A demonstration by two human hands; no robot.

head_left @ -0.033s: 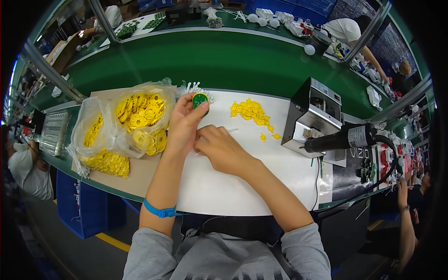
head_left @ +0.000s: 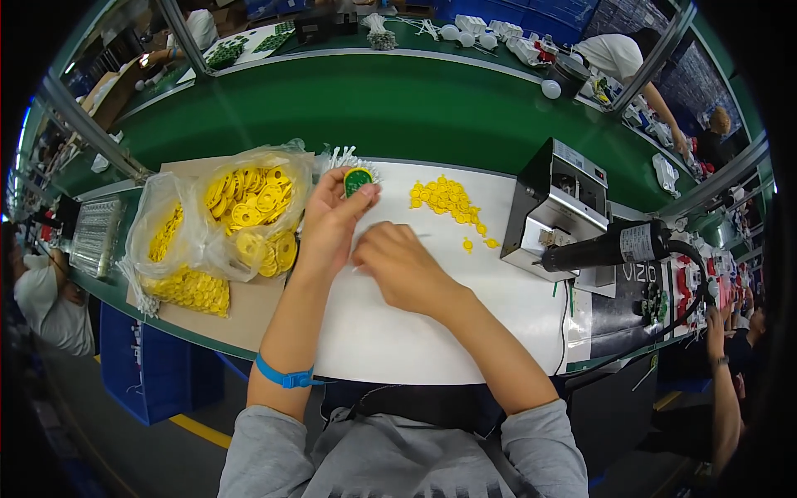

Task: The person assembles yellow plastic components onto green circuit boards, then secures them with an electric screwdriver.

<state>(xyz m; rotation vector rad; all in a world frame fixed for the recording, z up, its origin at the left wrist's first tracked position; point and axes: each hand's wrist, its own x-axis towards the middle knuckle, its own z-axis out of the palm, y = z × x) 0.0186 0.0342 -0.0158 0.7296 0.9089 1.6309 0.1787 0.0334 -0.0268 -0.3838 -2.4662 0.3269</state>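
Observation:
Between the thumb and fingers of my left hand point(head_left: 334, 217) is a small round green circuit board point(head_left: 357, 180) with a yellow rim. My right hand point(head_left: 403, 264) is curled just below and to the right, apart from the left, over the white work sheet point(head_left: 465, 324). A thin white wire-like piece shows faintly at its fingers; the fingers hide most of it. Beyond my left hand lies a bunch of white wires point(head_left: 342, 156). Small yellow round parts point(head_left: 444, 197) lie in a loose pile to the right.
Clear plastic bags point(head_left: 178, 216) of yellow discs point(head_left: 249, 199) stand left. On the right are a black-and-metal bench machine point(head_left: 556, 207) and a black cylindrical tool point(head_left: 610, 247) with a cable. A green belt point(head_left: 374, 108) runs behind. Other people work beyond it and at both sides.
My right hand has shifted slightly right, away from the left. The left hand has turned a little with the circuit board, and its fingers have moved.

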